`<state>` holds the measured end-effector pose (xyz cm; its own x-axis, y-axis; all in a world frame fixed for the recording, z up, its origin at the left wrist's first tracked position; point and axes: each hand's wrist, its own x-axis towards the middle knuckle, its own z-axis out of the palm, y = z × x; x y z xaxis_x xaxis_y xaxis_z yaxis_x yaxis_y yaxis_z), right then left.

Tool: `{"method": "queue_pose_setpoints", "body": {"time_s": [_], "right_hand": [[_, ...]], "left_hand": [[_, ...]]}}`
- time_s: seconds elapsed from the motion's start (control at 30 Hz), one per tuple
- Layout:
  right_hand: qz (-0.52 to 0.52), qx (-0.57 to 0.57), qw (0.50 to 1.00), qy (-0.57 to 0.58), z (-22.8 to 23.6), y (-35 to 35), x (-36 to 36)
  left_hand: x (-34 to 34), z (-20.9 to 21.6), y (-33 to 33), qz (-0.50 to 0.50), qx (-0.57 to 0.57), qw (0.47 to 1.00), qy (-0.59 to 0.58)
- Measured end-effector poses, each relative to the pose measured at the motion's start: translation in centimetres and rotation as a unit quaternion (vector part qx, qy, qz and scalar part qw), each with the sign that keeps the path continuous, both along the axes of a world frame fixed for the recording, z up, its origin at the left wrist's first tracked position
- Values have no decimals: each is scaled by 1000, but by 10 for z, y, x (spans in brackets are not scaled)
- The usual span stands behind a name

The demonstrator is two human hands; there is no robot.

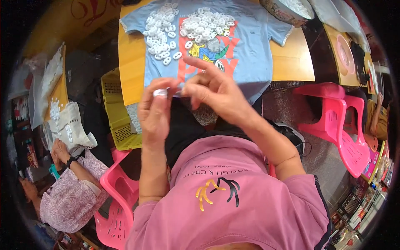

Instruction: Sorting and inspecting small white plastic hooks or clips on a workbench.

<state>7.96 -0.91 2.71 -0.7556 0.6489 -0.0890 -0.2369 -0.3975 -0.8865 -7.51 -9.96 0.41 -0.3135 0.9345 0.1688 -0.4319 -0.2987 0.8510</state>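
In front of my chest, my left hand (154,109) pinches a small white plastic piece (160,93) between thumb and fingers. My right hand (216,93) is close beside it, index finger raised and the thumb pressed toward the other fingers. Something small and pale shows at its fingertips, too blurred to name. Beyond both hands a light blue T-shirt (254,50) with a red and yellow print lies spread over the table. On it sit two heaps of white oval pieces with two holes, a left heap (159,31) and a right heap (207,24).
The yellow table (130,62) shows around the shirt. A bowl (291,10) of white pieces stands at the far right. Yellow crates (125,125) are at my left, near a pink chair (118,196); another pink chair (333,112) is at right. A person (77,191) works at left.
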Motion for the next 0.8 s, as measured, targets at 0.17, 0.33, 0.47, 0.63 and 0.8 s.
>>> {"method": "queue_pose_setpoints", "body": {"time_s": [0.17, 0.33, 0.47, 0.63, 0.8], "right_hand": [[-178, 453, 833, -264, -11, 59, 27], [-201, 510, 761, -348, -22, 95, 58], [-189, 547, 714, -394, -21, 97, 67], [-170, 556, 699, -417, -22, 93, 65], [-165, 624, 638, -419, -25, 94, 62]], "left_hand": [[-76, -5, -58, 76, -100, 985, 120], [-116, -28, -100, 135, -398, 740, 526], [-106, -37, -104, 172, -265, 584, 748], [-50, -15, -64, 89, -262, 821, 498], [1, 3, -17, 22, -114, 866, 487]]}}
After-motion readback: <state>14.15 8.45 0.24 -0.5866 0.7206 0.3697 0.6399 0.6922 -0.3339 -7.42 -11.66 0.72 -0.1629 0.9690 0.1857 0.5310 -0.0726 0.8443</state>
